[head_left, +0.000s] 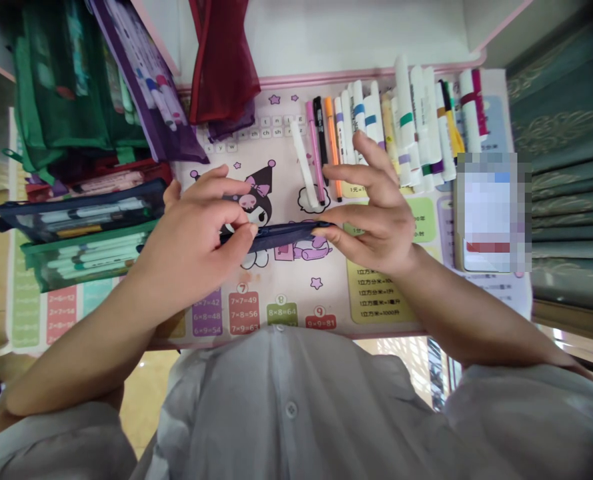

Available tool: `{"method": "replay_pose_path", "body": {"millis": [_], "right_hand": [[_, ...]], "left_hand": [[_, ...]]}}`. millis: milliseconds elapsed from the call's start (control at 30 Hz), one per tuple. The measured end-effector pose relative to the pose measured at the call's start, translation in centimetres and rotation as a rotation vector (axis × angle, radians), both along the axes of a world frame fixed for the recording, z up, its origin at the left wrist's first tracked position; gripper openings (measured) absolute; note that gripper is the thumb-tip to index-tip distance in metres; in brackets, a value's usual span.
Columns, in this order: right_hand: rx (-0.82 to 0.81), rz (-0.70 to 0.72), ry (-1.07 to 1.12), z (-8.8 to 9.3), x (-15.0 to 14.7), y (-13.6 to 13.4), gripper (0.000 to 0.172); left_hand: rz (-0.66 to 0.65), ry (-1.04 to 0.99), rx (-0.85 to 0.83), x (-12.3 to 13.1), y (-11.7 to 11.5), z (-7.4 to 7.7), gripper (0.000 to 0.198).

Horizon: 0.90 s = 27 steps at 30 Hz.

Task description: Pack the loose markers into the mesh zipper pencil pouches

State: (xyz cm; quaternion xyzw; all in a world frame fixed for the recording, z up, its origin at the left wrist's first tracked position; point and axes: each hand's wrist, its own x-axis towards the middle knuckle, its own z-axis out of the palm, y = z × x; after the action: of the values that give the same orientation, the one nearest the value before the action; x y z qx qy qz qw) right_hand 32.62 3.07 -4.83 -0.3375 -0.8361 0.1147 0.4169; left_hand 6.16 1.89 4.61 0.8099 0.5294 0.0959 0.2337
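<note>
A dark blue zip pouch (291, 237) is held edge-up between my two hands, over the middle of the printed desk mat. At its left end my left hand (201, 233) pinches the top edge with thumb and forefinger. My right hand (376, 213) grips the right end between thumb and finger, its other fingers spread. Just beyond the pouch lie a white pen (303, 163), a pink pen (315, 153), a black pen (321, 133) and an orange pen (333, 147). What the pouch contains, if anything, cannot be made out.
Several filled mesh pouches, including a green one (76, 100) and a purple one (151, 80), crowd the left side. A dark red pouch (221, 60) lies at the back. Several markers (411, 127) line the back right. A phone (486, 220) rests near the right edge, beside a curtain (566, 167).
</note>
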Motion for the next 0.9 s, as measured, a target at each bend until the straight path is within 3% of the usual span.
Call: {"method": "replay_pose_path", "body": {"millis": [333,900], "right_hand": [[-0.005,-0.015,-0.050,0.2,0.0,0.0,0.021],[0.077,0.012,0.001,0.0,0.0,0.2,0.013]], "left_hand": [[0.012,0.037,0.010,-0.6,-0.2,-0.1,0.025],[0.015,0.003,0.016,-1.4,-0.4,0.1,0.025]]}}
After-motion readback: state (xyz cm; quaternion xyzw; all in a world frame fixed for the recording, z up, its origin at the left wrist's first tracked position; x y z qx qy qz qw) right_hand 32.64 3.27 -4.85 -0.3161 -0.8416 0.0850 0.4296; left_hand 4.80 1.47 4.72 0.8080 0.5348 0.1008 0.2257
